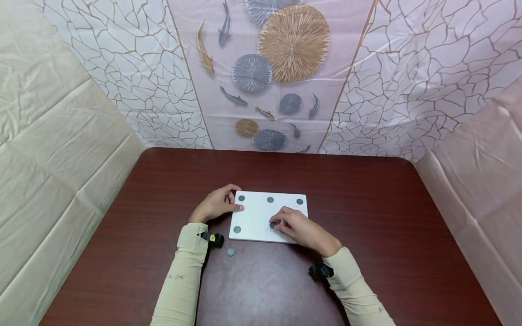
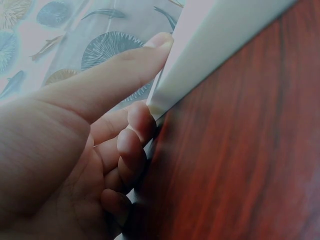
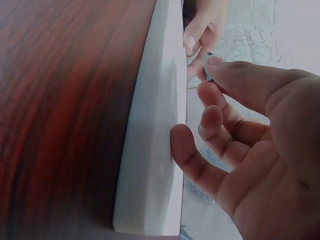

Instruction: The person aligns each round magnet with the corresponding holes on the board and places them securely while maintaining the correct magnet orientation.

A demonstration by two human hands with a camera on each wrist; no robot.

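A white rectangular board [image 1: 253,217] lies flat on the table. My left hand [image 1: 216,204] grips its left edge, thumb on the top face and fingers curled by the side. Over the board's lower middle, my right hand [image 1: 299,227] pinches a small grey disc [image 3: 208,67] between thumb and index finger; the disc appears tilted on edge in the right wrist view. One right fingertip touches the board. Several like discs sit on the board, including one at the top left [image 1: 241,198] and one at the lower left [image 1: 237,229]. The right hand hides the lower right corner.
A loose grey disc [image 1: 230,252] lies on the dark red-brown table [image 1: 359,203], in front of the board and near the left wrist. Patterned cloth [image 1: 253,108] hangs behind the table's far edge, with plain pale cloth on both sides.
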